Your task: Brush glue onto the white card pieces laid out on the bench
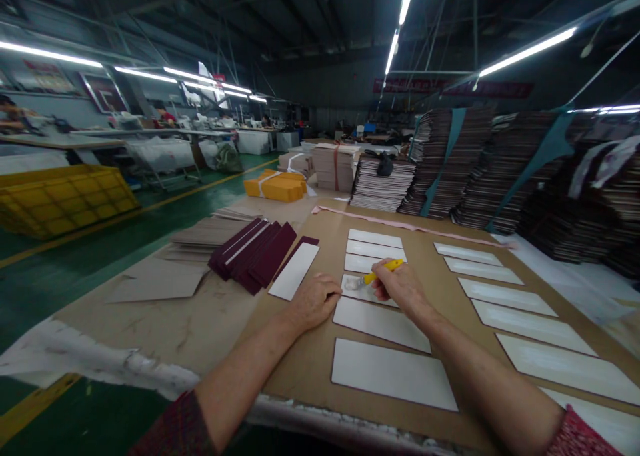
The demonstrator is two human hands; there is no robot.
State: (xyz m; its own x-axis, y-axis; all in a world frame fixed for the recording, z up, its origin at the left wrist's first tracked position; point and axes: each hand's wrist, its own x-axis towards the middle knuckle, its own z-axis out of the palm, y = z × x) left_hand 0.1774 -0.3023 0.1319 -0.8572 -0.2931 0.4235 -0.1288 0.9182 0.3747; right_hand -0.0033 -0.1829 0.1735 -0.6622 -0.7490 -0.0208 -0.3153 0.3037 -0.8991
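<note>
My right hand (400,284) is closed around a brush with a yellow handle (393,267). Its pale bristles (354,283) rest on a white rectangular panel (373,295) with a dark edge. My left hand (315,301) lies palm down at the left end of that panel, fingers bent together and fingertips at its edge. Nearer me are two more white panels, one (380,324) just below and another (393,374) at the front. Beyond the brush, several similar panels (375,247) sit in a column. To the left, one white panel (295,271) partly covers a maroon piece (306,241).
Maroon pieces (255,253) lie fanned beside grey-beige sheets (165,276) on the left. Another column of glossy white panels (515,299) runs down the right. Tall dark stacks (450,163), a pink strip (400,224) and a yellow bundle (275,185) line the table's back.
</note>
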